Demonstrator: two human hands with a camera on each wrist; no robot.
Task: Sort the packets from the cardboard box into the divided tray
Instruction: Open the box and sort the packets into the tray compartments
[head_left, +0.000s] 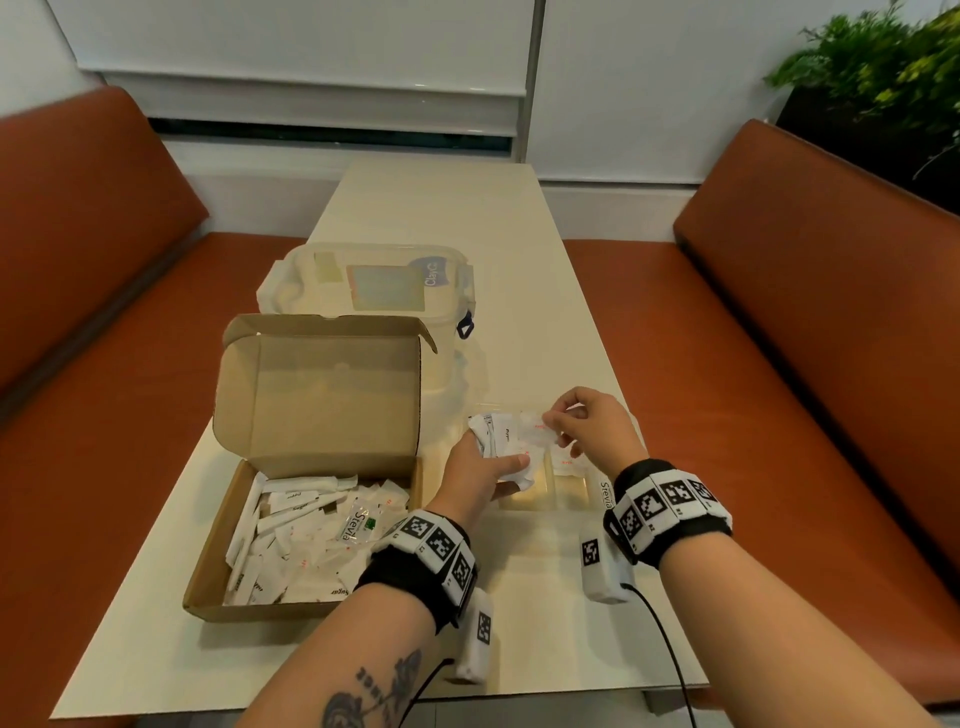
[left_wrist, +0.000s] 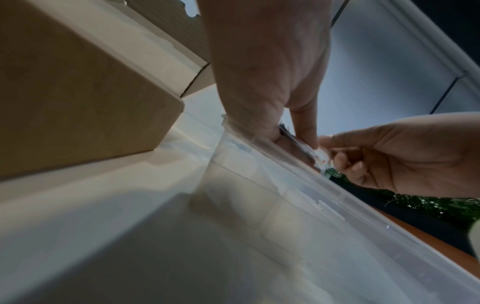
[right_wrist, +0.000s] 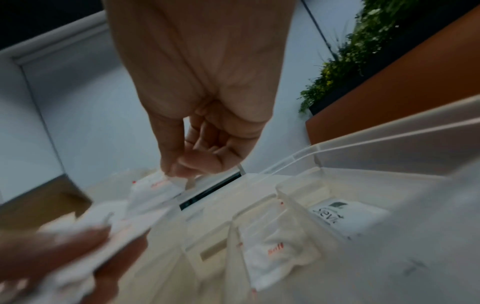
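both wrists sit nearest the lens over the bench (head_left: 545, 291). left hand (head_left: 475, 475) grips a bunch of white packets (head_left: 493, 434) above the divided tray (head_left: 571, 496). right hand (head_left: 587, 423) pinches one packet (head_left: 535, 434) at the top of that bunch. cardboard box (head_left: 311, 410), to the left, holds many more. judgement: peel one packet only, read its label, drop it in the matching compartment; the salt packet (right_wrist: 275, 252) and stevia packet (right_wrist: 345, 214) lie in separate compartments.

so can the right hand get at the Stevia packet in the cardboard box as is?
Probably not: the right hand is pinching a packet, and the left hand sits between it and the cardboard box.
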